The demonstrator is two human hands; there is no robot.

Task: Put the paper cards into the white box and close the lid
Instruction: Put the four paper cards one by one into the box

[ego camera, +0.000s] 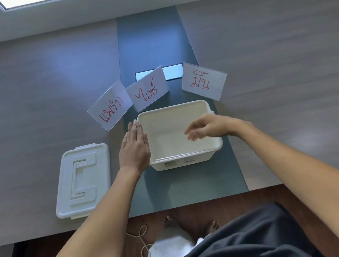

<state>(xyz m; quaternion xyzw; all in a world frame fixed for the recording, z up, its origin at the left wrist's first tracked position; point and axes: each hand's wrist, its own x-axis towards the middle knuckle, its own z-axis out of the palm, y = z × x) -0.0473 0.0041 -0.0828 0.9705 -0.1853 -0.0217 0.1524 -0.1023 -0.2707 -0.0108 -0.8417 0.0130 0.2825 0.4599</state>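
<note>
The white box (178, 135) sits open on the table (24, 96), its lid (83, 181) lying flat to the left. The left hand (134, 147) rests flat against the box's left wall, fingers together; the right hand (208, 127) hovers over the box — fingers loosely spread, holding nothing. Three paper cards (148, 90) stand just beyond the far rim.

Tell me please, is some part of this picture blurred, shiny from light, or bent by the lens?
In the head view, the right hand over the white box is smeared by motion; the left hand is sharp. Window light puts bluish glare on the table. The wide lens bends the table edges.
</note>
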